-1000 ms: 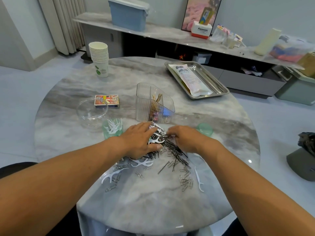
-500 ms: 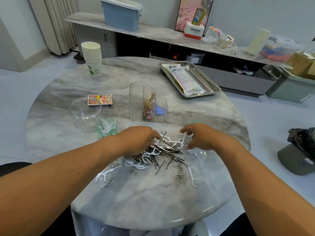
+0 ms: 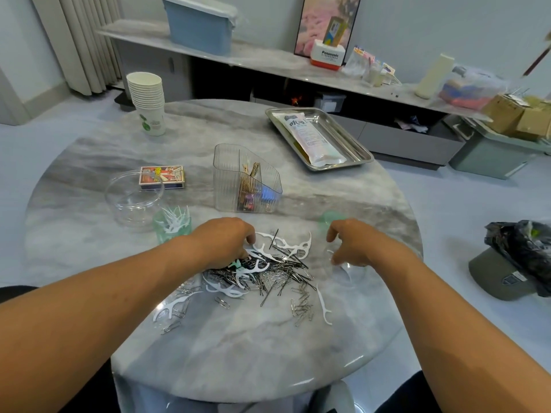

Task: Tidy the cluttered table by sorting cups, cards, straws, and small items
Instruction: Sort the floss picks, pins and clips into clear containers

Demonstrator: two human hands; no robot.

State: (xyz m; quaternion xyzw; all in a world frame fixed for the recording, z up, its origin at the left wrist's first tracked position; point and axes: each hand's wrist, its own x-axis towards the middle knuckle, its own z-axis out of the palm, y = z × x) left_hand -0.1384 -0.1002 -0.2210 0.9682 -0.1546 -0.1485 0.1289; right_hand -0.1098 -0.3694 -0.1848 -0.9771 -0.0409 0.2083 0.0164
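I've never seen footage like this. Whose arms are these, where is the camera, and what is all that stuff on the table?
No machine here: these are a person's two bare arms, filmed by one wide-angle camera worn on the head, looking forward and down. The round marble table holds a pile of white floss picks, hairpins and paper clips. The left hand rests on that pile, fingers curled into it; what it grips is hidden. The right hand hovers beside the pile, fingers loosely bent, seemingly holding nothing. Farther back stand a stack of paper cups, a card box, a clear organizer, and a metal tray with a packet.
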